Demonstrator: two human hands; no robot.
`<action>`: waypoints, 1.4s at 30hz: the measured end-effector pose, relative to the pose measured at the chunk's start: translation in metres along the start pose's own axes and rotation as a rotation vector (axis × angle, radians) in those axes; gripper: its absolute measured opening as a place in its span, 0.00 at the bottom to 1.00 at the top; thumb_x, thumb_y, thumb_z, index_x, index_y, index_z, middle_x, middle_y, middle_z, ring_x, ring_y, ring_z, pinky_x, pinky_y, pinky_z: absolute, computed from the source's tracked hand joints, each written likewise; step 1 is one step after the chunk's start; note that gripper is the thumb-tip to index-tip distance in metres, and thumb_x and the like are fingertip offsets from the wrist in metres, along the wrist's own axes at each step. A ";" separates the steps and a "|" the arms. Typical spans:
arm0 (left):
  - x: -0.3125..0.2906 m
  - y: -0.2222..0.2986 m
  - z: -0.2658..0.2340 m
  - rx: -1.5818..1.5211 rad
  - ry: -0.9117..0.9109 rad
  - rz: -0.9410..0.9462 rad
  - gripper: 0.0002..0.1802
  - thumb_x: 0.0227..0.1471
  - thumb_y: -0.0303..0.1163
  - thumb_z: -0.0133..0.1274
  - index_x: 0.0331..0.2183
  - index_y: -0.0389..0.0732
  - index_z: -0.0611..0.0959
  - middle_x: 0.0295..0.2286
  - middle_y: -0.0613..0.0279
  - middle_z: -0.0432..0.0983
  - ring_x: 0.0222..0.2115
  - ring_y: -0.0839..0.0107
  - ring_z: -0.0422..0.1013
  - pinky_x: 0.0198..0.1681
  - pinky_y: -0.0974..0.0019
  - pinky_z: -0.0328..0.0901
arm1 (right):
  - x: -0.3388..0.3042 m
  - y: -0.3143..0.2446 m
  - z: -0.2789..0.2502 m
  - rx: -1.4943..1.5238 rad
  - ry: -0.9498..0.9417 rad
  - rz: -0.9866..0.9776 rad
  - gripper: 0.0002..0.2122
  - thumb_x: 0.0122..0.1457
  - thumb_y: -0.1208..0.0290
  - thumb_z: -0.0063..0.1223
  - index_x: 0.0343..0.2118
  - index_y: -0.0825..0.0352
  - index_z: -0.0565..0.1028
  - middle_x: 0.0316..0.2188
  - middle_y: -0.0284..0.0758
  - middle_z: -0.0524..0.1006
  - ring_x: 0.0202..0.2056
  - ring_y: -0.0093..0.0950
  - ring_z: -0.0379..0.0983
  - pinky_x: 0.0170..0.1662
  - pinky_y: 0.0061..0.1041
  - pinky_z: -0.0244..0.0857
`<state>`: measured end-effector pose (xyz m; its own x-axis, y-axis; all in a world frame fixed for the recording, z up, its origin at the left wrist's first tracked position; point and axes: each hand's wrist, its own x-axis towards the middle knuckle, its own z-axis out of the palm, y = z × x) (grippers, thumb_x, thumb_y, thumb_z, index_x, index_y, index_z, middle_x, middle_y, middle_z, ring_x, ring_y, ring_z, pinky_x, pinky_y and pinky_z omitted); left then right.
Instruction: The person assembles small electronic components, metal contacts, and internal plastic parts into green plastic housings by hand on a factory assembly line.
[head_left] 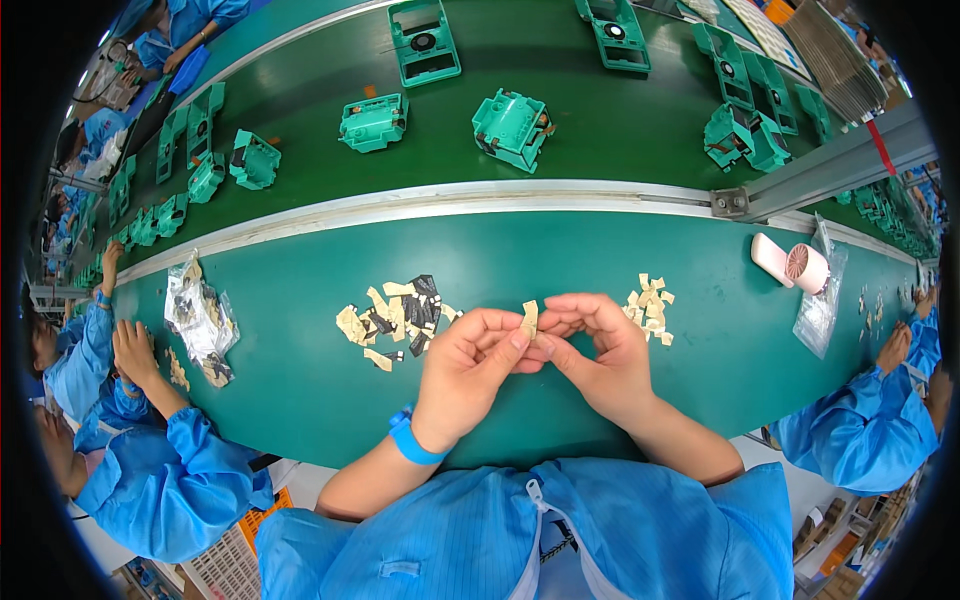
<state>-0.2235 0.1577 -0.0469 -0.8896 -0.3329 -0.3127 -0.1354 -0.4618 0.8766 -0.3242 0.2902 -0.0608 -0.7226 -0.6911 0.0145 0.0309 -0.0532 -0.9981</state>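
Green bench point(300, 400): between a cream-and-black pile point(398, 312) and a cream pile point(652, 303), my left fingers point(513, 345) pinch a small cream strip point(530, 315); my right fingers point(588, 312) curl beside it, contact unclear. Light pressure near one edge should spare it creasing.

Readable text: none that I can make out.
Dark pieces point(425, 286) on the table point(310, 410): small pale marks are on some of them, but too small to tell whether they are letters.
Pale piece point(530, 316) in the left hand point(472, 368): its face is too small for reading any print.
Left clear bag point(188, 312): dark and pale patches with shine, no word can be read.
Right clear bag point(820, 325): also shiny, nothing legible.
Black disc point(423, 42) on a green case point(425, 60): pale centre, any lettering unclear.
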 end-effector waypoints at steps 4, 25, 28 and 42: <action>-0.003 -0.009 0.006 -0.102 0.027 0.013 0.08 0.59 0.25 0.47 0.41 0.35 0.70 0.35 0.53 0.79 0.37 0.70 0.76 0.42 0.68 0.72 | -0.003 0.003 0.000 0.035 0.019 0.026 0.11 0.53 0.80 0.58 0.40 0.68 0.75 0.35 0.34 0.78 0.38 0.22 0.75 0.42 0.20 0.69; 0.013 0.013 0.003 0.673 -0.332 0.036 0.06 0.51 0.28 0.56 0.33 0.36 0.81 0.22 0.62 0.77 0.21 0.77 0.71 0.25 0.74 0.65 | 0.011 -0.021 -0.039 -0.481 -0.387 -0.200 0.11 0.52 0.81 0.50 0.39 0.64 0.69 0.25 0.33 0.73 0.33 0.35 0.69 0.40 0.33 0.61; 0.014 0.003 0.000 0.524 -0.246 -0.048 0.07 0.53 0.28 0.54 0.33 0.34 0.81 0.23 0.64 0.78 0.22 0.82 0.71 0.26 0.76 0.65 | 0.012 -0.019 -0.037 -0.609 -0.275 -0.314 0.12 0.50 0.79 0.54 0.38 0.65 0.71 0.26 0.33 0.72 0.32 0.35 0.68 0.38 0.32 0.62; 0.014 0.002 0.002 0.590 -0.236 0.155 0.06 0.52 0.24 0.53 0.32 0.33 0.83 0.24 0.60 0.80 0.23 0.78 0.75 0.27 0.77 0.69 | 0.002 -0.022 -0.037 -0.922 -0.205 -0.652 0.12 0.40 0.80 0.61 0.32 0.72 0.76 0.27 0.34 0.73 0.26 0.29 0.69 0.34 0.28 0.65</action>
<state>-0.2365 0.1535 -0.0488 -0.9809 -0.1385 -0.1364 -0.1543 0.1281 0.9797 -0.3520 0.3162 -0.0408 -0.2868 -0.8347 0.4702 -0.8866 0.0454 -0.4603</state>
